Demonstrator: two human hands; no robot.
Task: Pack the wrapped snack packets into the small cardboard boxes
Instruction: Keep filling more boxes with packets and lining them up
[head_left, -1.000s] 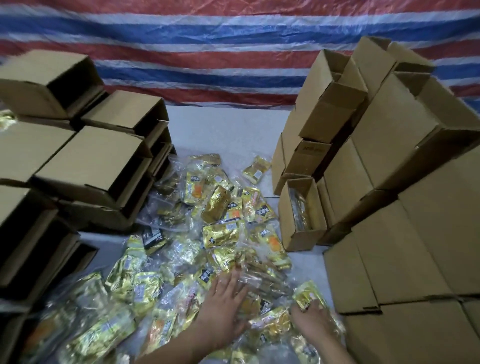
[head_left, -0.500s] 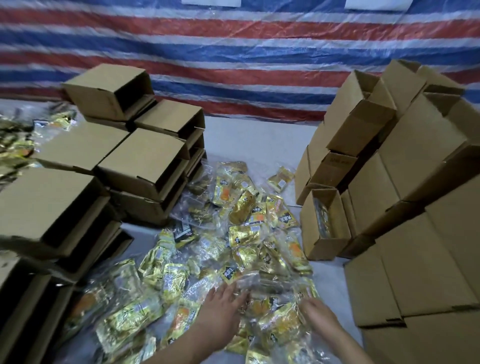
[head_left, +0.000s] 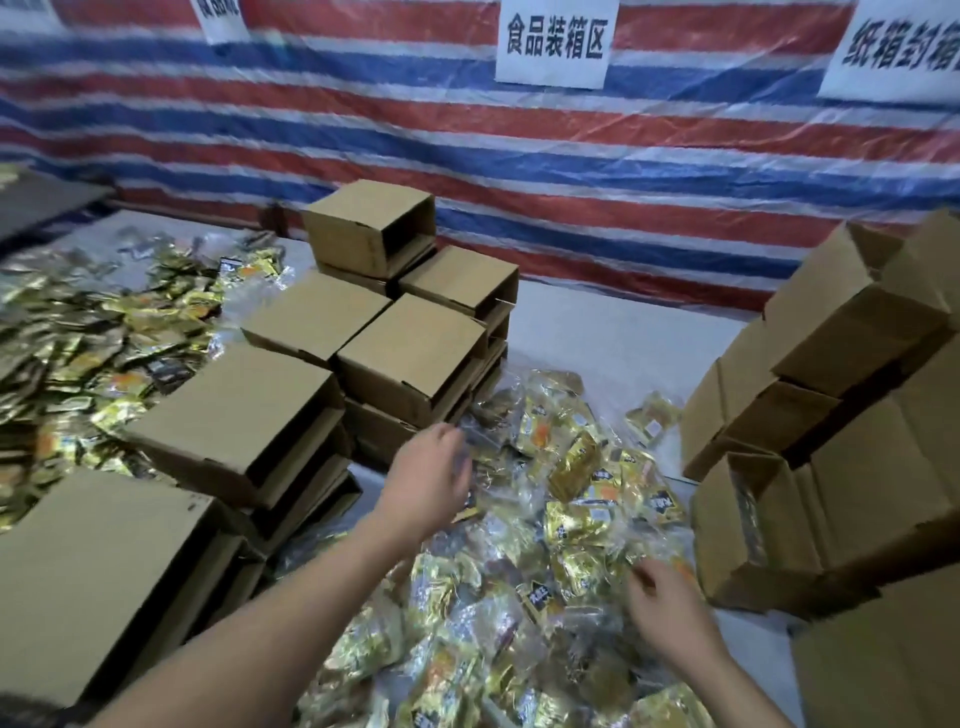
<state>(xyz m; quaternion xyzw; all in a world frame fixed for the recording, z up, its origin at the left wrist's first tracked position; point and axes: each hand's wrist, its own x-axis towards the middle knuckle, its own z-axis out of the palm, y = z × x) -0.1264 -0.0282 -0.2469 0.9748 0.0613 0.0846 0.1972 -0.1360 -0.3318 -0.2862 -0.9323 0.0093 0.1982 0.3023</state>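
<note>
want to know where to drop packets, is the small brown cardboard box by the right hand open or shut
Open: the small brown cardboard box has its top flaps up, interior showing.

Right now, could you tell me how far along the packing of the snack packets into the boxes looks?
Early. Done: the open box on the right holds at least one packet. In hand: the left hand reaches over the packet pile and the right hand is at its near edge; neither clearly holds anything. Left: that pile, a second heap at left, and the stacked boxes.
</note>
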